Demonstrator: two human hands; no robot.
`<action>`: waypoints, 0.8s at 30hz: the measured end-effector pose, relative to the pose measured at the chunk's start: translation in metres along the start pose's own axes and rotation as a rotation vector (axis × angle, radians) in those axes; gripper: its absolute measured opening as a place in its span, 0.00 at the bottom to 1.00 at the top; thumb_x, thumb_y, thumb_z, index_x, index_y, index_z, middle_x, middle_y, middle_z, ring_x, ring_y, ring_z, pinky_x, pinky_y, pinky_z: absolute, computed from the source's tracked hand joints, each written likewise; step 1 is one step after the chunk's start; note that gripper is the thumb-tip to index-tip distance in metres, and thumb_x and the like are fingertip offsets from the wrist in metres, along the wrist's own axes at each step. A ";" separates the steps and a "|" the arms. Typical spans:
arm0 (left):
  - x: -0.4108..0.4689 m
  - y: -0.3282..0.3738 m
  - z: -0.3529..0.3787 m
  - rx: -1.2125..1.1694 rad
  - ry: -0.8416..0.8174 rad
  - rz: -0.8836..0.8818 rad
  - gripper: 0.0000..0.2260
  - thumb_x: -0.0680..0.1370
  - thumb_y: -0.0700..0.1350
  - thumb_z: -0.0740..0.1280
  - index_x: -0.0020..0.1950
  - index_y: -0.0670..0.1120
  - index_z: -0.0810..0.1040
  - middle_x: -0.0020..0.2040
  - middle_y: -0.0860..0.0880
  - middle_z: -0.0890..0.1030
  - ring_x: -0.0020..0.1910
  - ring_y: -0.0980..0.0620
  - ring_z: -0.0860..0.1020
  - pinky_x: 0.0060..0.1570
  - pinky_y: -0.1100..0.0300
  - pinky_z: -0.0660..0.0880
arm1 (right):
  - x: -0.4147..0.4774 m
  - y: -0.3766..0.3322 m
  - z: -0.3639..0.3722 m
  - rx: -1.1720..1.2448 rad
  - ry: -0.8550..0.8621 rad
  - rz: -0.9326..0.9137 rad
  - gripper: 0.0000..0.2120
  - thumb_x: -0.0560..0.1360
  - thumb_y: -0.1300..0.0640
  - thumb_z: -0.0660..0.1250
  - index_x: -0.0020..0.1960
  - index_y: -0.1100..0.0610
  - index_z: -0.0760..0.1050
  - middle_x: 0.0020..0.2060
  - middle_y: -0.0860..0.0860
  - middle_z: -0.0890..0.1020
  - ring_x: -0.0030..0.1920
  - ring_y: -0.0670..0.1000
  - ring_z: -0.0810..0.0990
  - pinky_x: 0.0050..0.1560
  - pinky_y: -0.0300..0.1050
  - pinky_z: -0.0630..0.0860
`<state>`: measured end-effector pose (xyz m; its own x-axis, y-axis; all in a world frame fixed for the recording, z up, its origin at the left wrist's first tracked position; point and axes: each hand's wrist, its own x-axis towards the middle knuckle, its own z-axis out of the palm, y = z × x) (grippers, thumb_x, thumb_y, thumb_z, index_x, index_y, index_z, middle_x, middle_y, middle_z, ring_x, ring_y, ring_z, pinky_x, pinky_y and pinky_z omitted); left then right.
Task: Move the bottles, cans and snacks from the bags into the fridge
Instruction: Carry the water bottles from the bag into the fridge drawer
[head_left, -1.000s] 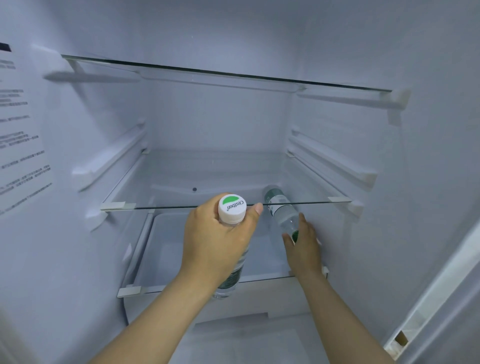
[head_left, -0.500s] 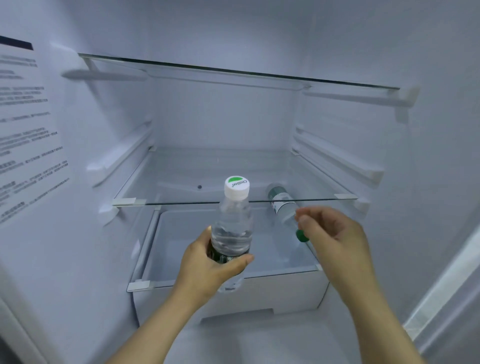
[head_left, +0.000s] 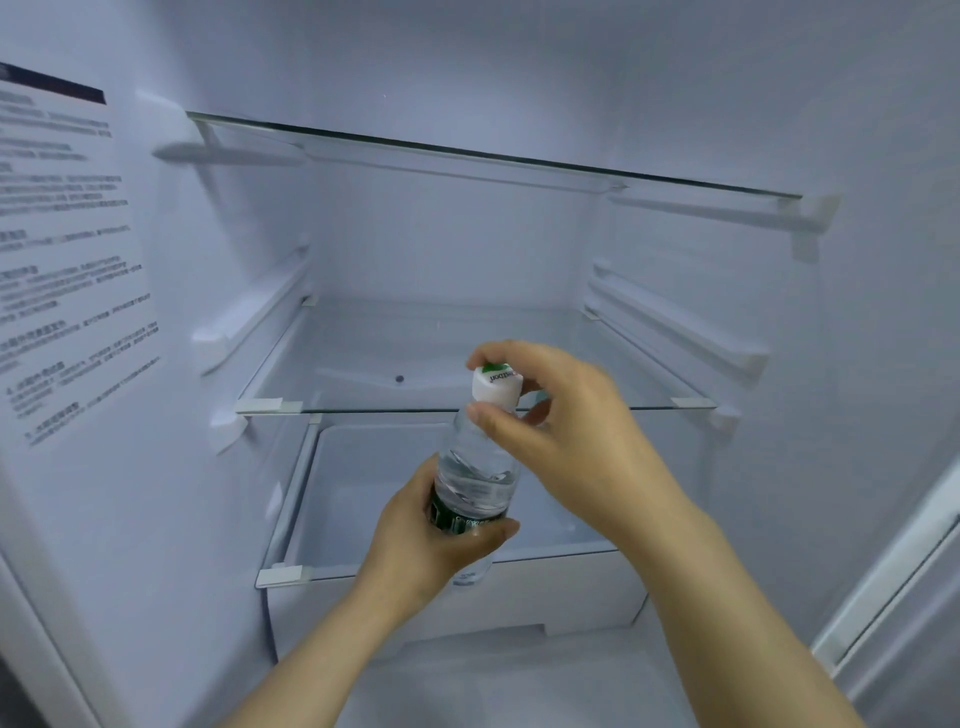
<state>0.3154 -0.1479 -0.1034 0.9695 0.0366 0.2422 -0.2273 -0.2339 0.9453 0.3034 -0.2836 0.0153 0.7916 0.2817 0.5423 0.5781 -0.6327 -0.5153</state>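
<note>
While your left hand (head_left: 431, 540) wraps round the bottle (head_left: 475, 478) and your right hand (head_left: 571, 441) pinches its cap (head_left: 496, 387), it hangs upright before the glass shelf (head_left: 374, 353). Twist that cap loose and water could spill in the fridge (head_left: 467, 249).

Your left hand (head_left: 436, 545) curls round the bottle (head_left: 475, 483) low down; your right hand (head_left: 566, 436) pinches its cap (head_left: 496, 385).
</note>
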 end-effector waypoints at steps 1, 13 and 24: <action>0.000 0.000 0.001 0.016 -0.014 -0.001 0.18 0.64 0.46 0.80 0.48 0.56 0.77 0.43 0.60 0.83 0.42 0.60 0.81 0.42 0.63 0.78 | -0.002 0.003 -0.002 0.024 0.006 0.007 0.12 0.74 0.52 0.70 0.57 0.45 0.77 0.47 0.38 0.78 0.44 0.40 0.76 0.46 0.37 0.75; 0.018 0.002 0.014 0.447 -0.222 0.106 0.29 0.62 0.55 0.78 0.61 0.59 0.75 0.56 0.62 0.76 0.56 0.60 0.73 0.54 0.66 0.68 | -0.082 0.071 -0.022 0.373 0.503 0.350 0.10 0.70 0.58 0.75 0.47 0.48 0.78 0.42 0.40 0.82 0.42 0.42 0.80 0.38 0.28 0.74; 0.054 -0.031 0.037 0.718 -0.167 0.191 0.34 0.73 0.44 0.73 0.76 0.51 0.61 0.78 0.46 0.54 0.77 0.46 0.53 0.73 0.58 0.52 | -0.127 0.122 0.042 0.298 0.385 0.656 0.10 0.69 0.55 0.76 0.47 0.47 0.79 0.44 0.45 0.82 0.43 0.44 0.80 0.39 0.31 0.74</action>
<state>0.3786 -0.1748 -0.1281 0.9332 -0.2022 0.2971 -0.3328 -0.7982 0.5021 0.2817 -0.3663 -0.1444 0.8951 -0.3812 0.2312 0.0924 -0.3488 -0.9326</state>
